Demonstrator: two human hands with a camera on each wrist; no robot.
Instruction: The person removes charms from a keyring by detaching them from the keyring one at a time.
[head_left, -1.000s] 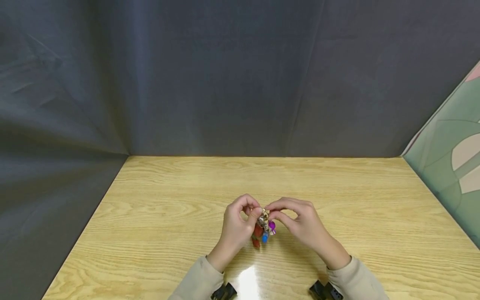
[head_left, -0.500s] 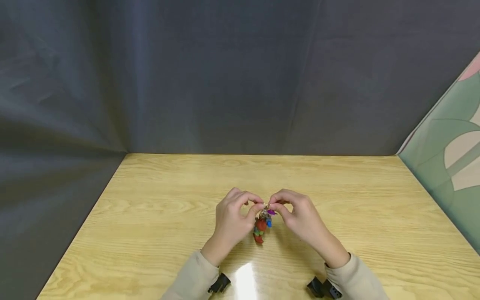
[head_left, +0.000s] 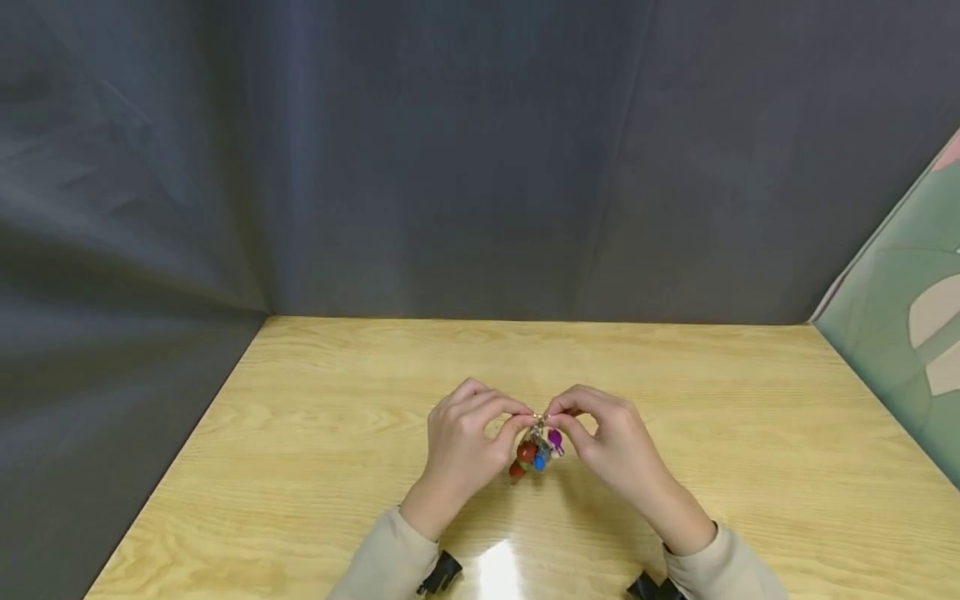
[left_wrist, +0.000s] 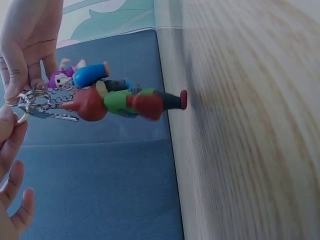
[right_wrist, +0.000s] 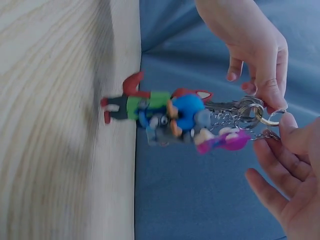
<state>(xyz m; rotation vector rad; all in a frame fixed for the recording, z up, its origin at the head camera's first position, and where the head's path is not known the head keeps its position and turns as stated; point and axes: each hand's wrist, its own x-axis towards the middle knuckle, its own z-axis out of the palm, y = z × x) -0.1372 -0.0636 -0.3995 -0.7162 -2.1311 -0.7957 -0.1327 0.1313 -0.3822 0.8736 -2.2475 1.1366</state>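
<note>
Between both hands hangs a bunch of keyrings (left_wrist: 36, 99) with figurines on short chains. My left hand (head_left: 467, 446) pinches a ring at the top between thumb and index finger. Opposite it, my right hand (head_left: 621, 443) pinches a ring (right_wrist: 272, 117) at the same cluster, its other fingers spread loosely in the right wrist view. Dangling below are a red fox figurine (left_wrist: 117, 102) in a green top, a blue-and-grey figurine (right_wrist: 187, 112) and a small purple-haired figurine (right_wrist: 227, 140). A silver key (left_wrist: 62, 117) sticks out beside the fox.
The light wood table (head_left: 337, 500) lies under the hands. Dark cloth (head_left: 480, 167) walls the back and left sides, and a green patterned panel (head_left: 885, 333) stands on the right. A black wrist device (head_left: 440, 573) sits at the left sleeve.
The left hand has shifted from over the cluster to its left side, with its fingers straighter. The figurines swing below the rings, and the fox's position has changed. Both hands keep their pinch.
</note>
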